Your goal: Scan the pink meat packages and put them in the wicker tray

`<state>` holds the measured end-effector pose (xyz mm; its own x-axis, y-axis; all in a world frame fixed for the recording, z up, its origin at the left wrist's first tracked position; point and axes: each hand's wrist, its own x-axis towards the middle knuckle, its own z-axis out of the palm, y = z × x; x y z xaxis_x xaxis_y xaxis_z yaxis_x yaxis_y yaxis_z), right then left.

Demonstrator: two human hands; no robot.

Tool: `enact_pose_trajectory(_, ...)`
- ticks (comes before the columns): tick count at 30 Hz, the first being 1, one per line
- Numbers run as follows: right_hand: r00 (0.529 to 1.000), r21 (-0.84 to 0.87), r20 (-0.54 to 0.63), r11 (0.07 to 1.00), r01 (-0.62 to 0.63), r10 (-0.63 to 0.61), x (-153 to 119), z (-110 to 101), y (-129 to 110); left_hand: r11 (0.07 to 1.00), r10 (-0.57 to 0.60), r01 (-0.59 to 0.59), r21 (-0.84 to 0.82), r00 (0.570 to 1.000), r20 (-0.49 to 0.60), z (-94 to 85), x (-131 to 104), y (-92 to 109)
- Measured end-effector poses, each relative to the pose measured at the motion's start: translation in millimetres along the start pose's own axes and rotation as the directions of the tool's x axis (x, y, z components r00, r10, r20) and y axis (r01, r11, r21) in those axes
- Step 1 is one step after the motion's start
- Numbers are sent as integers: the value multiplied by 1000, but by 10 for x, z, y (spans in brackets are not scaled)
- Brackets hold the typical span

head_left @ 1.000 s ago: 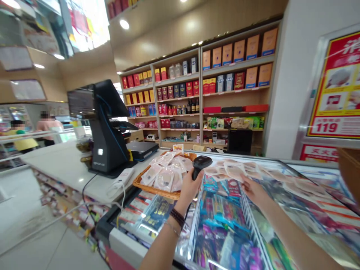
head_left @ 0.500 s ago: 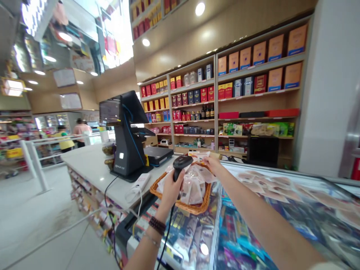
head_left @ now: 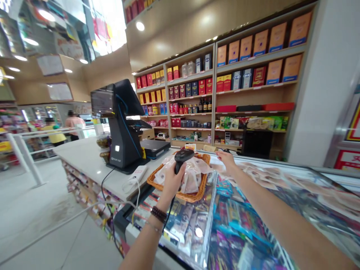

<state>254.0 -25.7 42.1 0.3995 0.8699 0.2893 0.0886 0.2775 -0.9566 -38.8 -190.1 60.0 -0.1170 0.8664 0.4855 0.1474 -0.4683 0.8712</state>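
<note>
My left hand [head_left: 173,180] is closed round the handle of a black barcode scanner [head_left: 184,154], its head over a wicker basket [head_left: 194,198]. Clear packets [head_left: 192,180] with pale contents fill the basket. To the basket's right, my right hand [head_left: 226,160] is above the glass freezer top with fingers drawn together; what they hold, if anything, I cannot make out. A pale, blurred packet [head_left: 219,168] shows just below those fingers. More flat packets [head_left: 261,174] lie spread on the glass, right of my right hand. A small orange-and-white card [head_left: 190,147] stands behind the basket.
A black checkout terminal [head_left: 126,131] and a flat dark scale [head_left: 154,148] stand on the white counter [head_left: 81,152]. A white power strip [head_left: 137,174] with cables lies near its edge. Shelves of boxed goods [head_left: 191,90] line the back. Two people [head_left: 74,123] are far left.
My right hand has moved right, from the basket's back edge to above the glass. My left hand still holds the scanner over the basket. The view has shifted slightly.
</note>
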Motion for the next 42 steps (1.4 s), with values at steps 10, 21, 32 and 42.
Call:
enact_pose_trajectory(10,979,-566,-138,823,47,-151,-287,-2060,346,993,-6,36,-113,967,256,888,-194,68)
enact_pose_trajectory(21,968,-932,227,266,248,-108,-810,-2679,866,976,-117,189,-105,869,481,1841,-620,-318)
enact_pose_trajectory(32,904,-879,421,280,387,73,-1081,-2540,698,983,-166,183,9,866,471,1832,-710,-557)
enact_pose_trajectory(42,990,-875,-4,479,63,-138,-1443,-2629,605,988,-156,142,65,869,470,1830,-766,-498)
